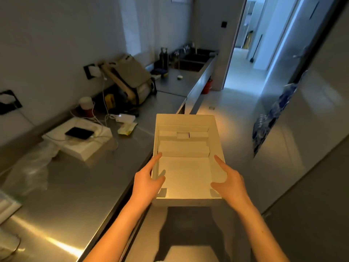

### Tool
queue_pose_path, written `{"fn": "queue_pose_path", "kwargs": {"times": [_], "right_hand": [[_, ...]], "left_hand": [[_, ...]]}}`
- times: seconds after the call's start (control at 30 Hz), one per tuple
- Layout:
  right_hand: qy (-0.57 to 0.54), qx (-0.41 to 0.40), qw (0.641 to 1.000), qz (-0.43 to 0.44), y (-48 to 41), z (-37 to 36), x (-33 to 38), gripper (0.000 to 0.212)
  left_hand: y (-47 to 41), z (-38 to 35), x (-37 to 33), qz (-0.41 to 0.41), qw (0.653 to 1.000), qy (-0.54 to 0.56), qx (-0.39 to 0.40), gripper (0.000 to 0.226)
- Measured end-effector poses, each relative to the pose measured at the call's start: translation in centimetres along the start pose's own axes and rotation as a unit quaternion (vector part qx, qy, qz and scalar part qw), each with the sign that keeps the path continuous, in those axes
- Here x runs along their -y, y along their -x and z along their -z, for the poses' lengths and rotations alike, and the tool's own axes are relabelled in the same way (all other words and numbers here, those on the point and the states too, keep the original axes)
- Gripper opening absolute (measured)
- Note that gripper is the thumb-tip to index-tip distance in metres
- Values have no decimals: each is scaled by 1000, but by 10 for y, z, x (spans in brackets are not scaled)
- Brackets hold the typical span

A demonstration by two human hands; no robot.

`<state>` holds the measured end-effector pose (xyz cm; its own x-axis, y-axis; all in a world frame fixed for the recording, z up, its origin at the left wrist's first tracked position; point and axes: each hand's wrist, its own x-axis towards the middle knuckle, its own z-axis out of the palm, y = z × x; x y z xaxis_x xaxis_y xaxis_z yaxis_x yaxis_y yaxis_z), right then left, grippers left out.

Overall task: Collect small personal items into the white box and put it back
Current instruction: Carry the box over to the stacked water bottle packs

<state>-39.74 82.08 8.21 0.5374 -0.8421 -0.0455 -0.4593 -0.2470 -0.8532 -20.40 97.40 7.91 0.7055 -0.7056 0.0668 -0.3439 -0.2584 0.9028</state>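
Two bare hands hold the white box (185, 120) just off the steel bench (75, 186) edge. Left hand (146, 181) and right hand (231, 181) pinch opposite side walls, thumbs inside, forefingers stretched along the rims. Smaller white cartons (184, 148) lie inside, beyond the fingertips.

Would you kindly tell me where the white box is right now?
In the head view, the white box is at centre, held between the left hand and right hand, just right of the steel counter.
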Motion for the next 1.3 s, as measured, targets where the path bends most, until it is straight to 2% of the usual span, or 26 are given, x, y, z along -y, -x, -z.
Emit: {"fn": "queue_pose_path", "kwargs": {"times": [0.2,0.53,0.7,0.9,1.1,1.3], "right_hand": [[-6,-11,999,34,-13,8,14,86],[-40,61,996,44,-6,-7,15,89],[-34,64,997,30,5,-25,7,93],[-36,31,998,27,20,-38,10,98],[-22,-2,1000,18,14,-41,8,98],[-6,-34,999,12,-33,-30,-2,94]], "left_hand": [[-4,7,-19,-22,999,9,-46,65],[11,24,-5,-2,998,-14,-60,61],[10,38,15,-3,999,-23,-26,59],[0,50,36,-37,998,-50,27,51],[-36,45,38,-20,995,-46,89,72],[-91,10,34,-29,994,-29,100,71]]}}
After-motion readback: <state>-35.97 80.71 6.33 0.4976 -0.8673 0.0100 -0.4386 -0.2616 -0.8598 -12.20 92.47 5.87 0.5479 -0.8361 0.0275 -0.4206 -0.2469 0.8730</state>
